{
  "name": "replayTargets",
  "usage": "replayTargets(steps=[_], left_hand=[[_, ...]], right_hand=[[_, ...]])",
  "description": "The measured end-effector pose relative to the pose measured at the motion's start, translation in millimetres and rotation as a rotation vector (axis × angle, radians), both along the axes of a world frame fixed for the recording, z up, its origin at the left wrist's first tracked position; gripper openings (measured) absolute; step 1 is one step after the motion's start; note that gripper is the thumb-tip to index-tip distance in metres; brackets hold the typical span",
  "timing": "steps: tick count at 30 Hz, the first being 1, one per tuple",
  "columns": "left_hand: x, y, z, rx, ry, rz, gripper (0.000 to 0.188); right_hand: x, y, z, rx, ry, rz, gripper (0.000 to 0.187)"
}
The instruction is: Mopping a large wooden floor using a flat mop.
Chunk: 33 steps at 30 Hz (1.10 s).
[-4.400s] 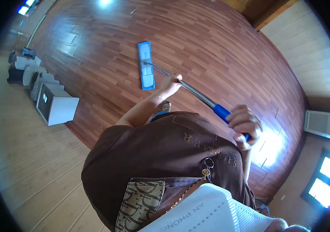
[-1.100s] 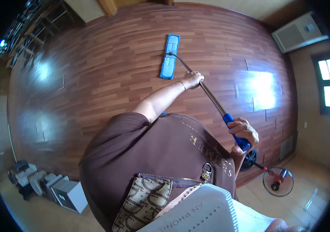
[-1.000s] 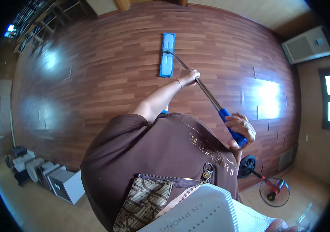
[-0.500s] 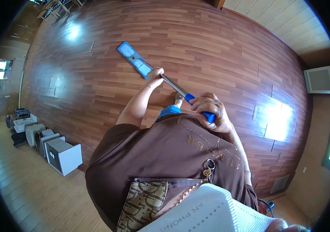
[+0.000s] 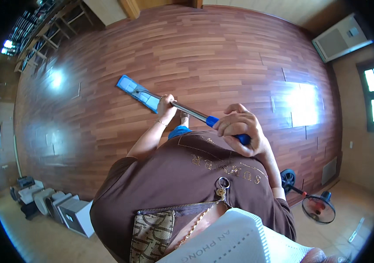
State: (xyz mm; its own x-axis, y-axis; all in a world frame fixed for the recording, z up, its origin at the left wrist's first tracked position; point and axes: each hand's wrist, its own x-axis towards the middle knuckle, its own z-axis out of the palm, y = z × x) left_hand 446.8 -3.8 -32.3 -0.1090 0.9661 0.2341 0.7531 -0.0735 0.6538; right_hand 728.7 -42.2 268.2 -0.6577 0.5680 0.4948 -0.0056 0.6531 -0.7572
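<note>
A flat mop with a metal pole and a blue grip slants across in front of my body. Its long blue head lies on the wood-look floor, ahead and to the left. My left hand is wrapped round the metal pole partway down, near the head. At the upper end, my right hand closes over the blue grip, its index finger slightly lifted. Part of the grip is hidden under those fingers.
Several white and grey box-like items stand along the left wall. A fan with a round guard is at the lower right. A large white boxy unit stands at the far right. Wooden chairs line the far left.
The mop head has shifted left and closer to me, both hands moving with the pole. My view has turned, bringing the fan and more of the chairs into sight.
</note>
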Motion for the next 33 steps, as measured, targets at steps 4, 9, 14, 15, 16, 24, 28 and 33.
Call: replayTargets(steps=[4,9,14,15,16,24,28,33], left_hand=[[43.6,24.8,14.6,0.035,-0.089,-0.236,0.016],[103.8,41.2,41.4,-0.068,-0.133,-0.404,0.018],[157.3,46.4,53.8,-0.083,-0.197,-0.7,0.017],[167.0,45.2,54.7,-0.098,-0.191,-0.75,0.017],[176.8,45.1,53.9,-0.129,-0.168,-0.802,0.017],[226.2,74.5,59.0,-0.254,-0.086,-1.342,0.011],[213.0,102.6,79.3,-0.056,-0.102,-1.445,0.043],[132.6,141.0,228.3,-0.699,-0.787,-1.307,0.053]], right_hand=[[11.5,-21.4,19.8,0.112,0.023,-0.097,0.011],[12.1,-42.6,45.5,0.215,-0.029,-0.155,0.017],[5.7,-54.3,53.6,0.417,0.05,-0.197,0.025],[5.2,-56.5,59.0,0.434,0.051,-0.186,0.028],[4.8,-58.1,61.7,0.438,0.072,-0.159,0.029],[-1.2,-36.0,60.6,0.439,0.13,-0.024,0.025],[-1.7,5.5,30.7,0.335,0.075,-0.096,0.034],[12.7,73.9,-83.3,0.122,-0.059,-0.611,0.033]])
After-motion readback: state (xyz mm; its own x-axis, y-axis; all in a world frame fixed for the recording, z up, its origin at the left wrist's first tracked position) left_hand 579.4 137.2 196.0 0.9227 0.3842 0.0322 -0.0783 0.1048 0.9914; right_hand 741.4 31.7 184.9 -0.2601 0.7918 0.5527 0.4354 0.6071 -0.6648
